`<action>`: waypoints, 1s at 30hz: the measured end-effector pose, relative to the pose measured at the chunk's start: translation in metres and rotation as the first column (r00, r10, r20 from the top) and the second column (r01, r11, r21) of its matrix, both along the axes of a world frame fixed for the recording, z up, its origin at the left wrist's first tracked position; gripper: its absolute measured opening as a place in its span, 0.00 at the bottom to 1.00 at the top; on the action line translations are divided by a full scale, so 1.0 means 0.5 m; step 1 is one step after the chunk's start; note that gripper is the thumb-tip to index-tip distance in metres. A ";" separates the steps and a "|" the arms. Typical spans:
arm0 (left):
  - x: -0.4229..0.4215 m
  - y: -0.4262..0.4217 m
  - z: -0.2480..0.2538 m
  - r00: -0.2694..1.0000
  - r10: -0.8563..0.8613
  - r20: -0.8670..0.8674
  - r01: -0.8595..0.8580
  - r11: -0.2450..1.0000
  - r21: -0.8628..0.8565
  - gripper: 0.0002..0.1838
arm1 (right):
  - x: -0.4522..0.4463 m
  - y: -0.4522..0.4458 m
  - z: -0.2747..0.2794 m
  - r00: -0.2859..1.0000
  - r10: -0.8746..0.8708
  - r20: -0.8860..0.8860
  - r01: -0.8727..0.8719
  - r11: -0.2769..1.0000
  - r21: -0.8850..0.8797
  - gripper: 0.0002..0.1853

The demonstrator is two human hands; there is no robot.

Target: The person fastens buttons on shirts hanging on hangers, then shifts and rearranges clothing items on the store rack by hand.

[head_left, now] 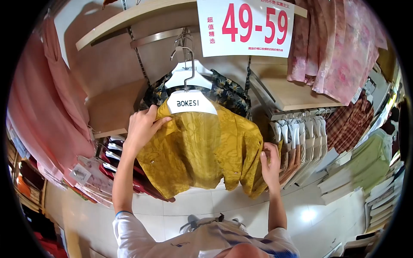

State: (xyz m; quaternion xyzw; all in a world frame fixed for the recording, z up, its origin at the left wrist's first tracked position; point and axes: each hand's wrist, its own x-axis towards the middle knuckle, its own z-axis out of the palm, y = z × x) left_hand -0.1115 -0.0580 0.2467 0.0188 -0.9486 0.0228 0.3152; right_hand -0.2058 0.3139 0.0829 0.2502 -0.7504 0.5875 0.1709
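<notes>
A mustard-yellow jacket (200, 146) with short, wide sleeves hangs open at the front on a white hanger (192, 103) marked BOKESI. At the jacket's left shoulder, my left hand (144, 127) is closed on the cloth, thumb in front and the other fingers partly hidden. My right hand (270, 162) has curled fingers at the edge of the opposite sleeve, holding the fabric. Behind it, a dark floral garment (232, 92) hangs on another white hanger (188, 78). Both hooks rise to a metal rail arm above.
A price sign (245, 28) reading 49-59 hangs above. Pink garments (56, 99) hang at left, and pink floral ones (335, 43) at upper right. Striped clothes (309, 137) on a rail stand close to my right hand. Wooden shelves (114, 107) flank the jacket over a tiled floor (185, 204).
</notes>
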 end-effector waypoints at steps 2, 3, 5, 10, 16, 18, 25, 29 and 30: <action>-0.005 -0.009 -0.009 0.999 -0.028 -0.026 0.027 0.999 -0.032 0.26 | 0.004 -0.008 -0.008 1.000 -0.010 -0.025 0.008 0.998 -0.063 0.18; -0.004 -0.010 -0.012 0.998 -0.030 -0.048 0.029 0.999 -0.026 0.26 | 0.008 -0.011 -0.013 0.999 -0.018 -0.052 0.013 0.994 -0.110 0.19; 0.001 -0.009 -0.015 0.998 -0.026 -0.059 0.025 0.999 -0.025 0.25 | 0.024 -0.023 -0.009 0.979 -0.126 -0.162 0.118 0.991 -0.058 0.19; 0.018 -0.002 -0.042 0.971 -0.050 -0.235 0.032 0.996 -0.083 0.30 | 0.064 -0.062 -0.019 0.954 -0.079 -0.289 0.095 0.995 0.041 0.20; 0.054 0.019 -0.209 0.810 -0.017 -0.586 0.011 1.000 -0.014 0.22 | 0.051 -0.143 -0.070 0.985 0.030 -0.169 -0.024 0.999 0.034 0.21; 0.067 0.035 -0.290 0.800 0.057 -0.597 0.015 0.993 0.114 0.20 | 0.042 -0.176 -0.084 0.990 0.030 -0.138 -0.026 0.999 0.028 0.24; -0.021 0.106 -0.409 0.862 0.315 -0.398 -0.148 0.906 0.395 0.30 | -0.014 -0.290 -0.112 0.828 -0.458 -0.323 0.499 0.865 0.053 0.45; -0.087 0.102 -0.386 0.785 0.439 -0.437 -0.241 0.866 0.437 0.33 | -0.033 -0.326 -0.097 0.773 -0.535 -0.341 0.571 0.821 0.007 0.44; -0.101 0.098 -0.380 0.767 0.486 -0.419 -0.303 0.850 0.431 0.35 | -0.035 -0.328 -0.090 0.773 -0.534 -0.342 0.576 0.817 0.029 0.42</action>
